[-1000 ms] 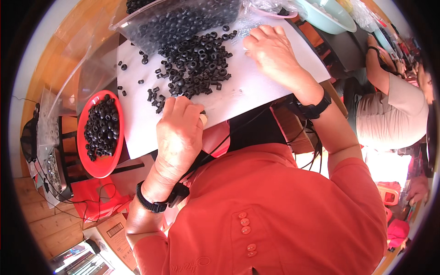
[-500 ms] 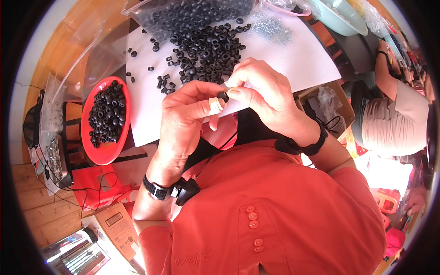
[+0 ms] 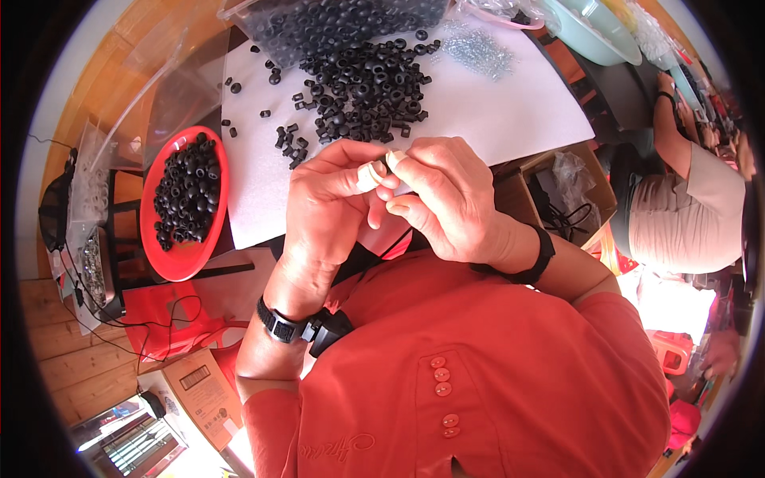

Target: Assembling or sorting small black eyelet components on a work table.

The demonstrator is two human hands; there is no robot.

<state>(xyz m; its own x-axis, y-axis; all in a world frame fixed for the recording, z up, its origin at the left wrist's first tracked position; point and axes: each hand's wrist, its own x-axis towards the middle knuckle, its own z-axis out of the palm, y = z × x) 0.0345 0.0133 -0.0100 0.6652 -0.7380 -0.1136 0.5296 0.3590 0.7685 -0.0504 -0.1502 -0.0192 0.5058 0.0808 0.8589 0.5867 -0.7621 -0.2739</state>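
Above the table's near edge my two hands meet fingertip to fingertip. My left hand, with a light wrap on one finger, is closed in a pinch on a small black plastic part, mostly covered by the fingers. Against that part press the curled fingers of my right hand, its thumb lower down and a little apart. Just beyond lies a pile of small black plastic parts, some ring-shaped, some round caps. Farther right is a heap of small clear pieces on the white table cover.
A transparent bin of black parts stands at the back. To the left is a red oval basin with more of them. An open cardboard box is at the right, near a pale green basin. Another person sits far right.
My right hand has lowered and turned, its index fingertip now pressed to the part and its thumb dropped away. My left hand has stayed nearly in place, holding the part.
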